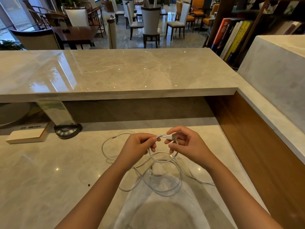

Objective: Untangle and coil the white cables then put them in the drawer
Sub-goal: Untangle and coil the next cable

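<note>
Both forearms nearest, left hand [138,144] pinching white cable [165,184], right hand [186,144] gripping its USB plug [172,137], marble desk [49,171]

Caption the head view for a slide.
Both hands, left hand and right hand, hold a USB plug above tangled white cables on the marble desk.
</note>
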The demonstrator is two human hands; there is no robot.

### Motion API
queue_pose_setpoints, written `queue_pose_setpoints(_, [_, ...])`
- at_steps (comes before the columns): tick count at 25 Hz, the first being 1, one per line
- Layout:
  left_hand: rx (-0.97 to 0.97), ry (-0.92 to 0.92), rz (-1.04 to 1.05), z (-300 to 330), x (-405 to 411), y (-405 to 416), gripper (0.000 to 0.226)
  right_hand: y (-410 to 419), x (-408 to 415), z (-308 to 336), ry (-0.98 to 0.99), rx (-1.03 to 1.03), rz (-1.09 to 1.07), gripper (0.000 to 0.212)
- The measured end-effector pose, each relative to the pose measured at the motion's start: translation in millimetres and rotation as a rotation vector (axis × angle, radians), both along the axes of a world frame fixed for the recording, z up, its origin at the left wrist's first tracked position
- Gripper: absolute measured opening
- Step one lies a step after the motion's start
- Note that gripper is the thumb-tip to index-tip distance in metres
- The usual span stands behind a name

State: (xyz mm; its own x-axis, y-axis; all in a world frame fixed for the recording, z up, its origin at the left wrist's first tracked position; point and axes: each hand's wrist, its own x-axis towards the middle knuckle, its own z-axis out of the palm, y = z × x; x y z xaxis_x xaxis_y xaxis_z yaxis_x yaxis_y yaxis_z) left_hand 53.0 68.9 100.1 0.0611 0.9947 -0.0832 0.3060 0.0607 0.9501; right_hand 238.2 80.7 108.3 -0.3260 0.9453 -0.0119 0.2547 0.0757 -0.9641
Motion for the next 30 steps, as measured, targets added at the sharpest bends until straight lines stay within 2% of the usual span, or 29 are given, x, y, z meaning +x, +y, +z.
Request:
queue_pose_setpoints(5, [-0.068,-0.122,-0.026,5.0,0.1,-1.3,0.024,4.5,-5.3,-9.2,-0.113,0.27,-0.154,0.018])
queue_pose_setpoints(9, [-0.087,-0.095,-0.098,9.1,-5.8,-1.7,0.028,5.2,-0.3,-6.7,-0.011,0.208,-0.156,0.009])
queue_pose_setpoints(14, [-0.085,-0.077,-0.109,8.3,-7.7,1.1,0.027,8.5,3.8,-2.0,0.015,0.22,-0.146,0.005])
queue_pose_setpoints(20, [-0.034,0.057,-0.02,11.6,-5.5,6.5,0.02,6.9,-2.1,1.6,0.013,0.282,-0.208,0.014])
queue_pose_setpoints(22, [-0.088,-0.132,-0.016,18.1,-4.7,7.0,0.021,13.4,-4.4,-1.5,0.18,0.191,-0.29,0.011])
queue_pose_setpoints(24, [-0.173,-0.541,0.012,26.3,-4.8,7.7,0.021,15.9,-13.1,-14.2,0.325,-0.072,-0.234,0.016])
queue_pose_setpoints(25, [-0.197,-0.739,0.027,29.3,-6.6,8.7,0.021,12.5,-21.4,-26.2,0.298,-0.164,-0.122,0.024])
queue_pose_setpoints(28, [-0.26,-1.184,0.051,39.3,-11.4,10.3,0.018,-4.6,-59.2,-56.4,0.009,-0.164,0.287,0.06])
queue_pose_setpoints(30, [-0.275,-1.359,0.089,46.4,-16.4,10.0,0.011,-10.7,-87.9,-57.8,-0.087,-0.149,0.389,0.063])
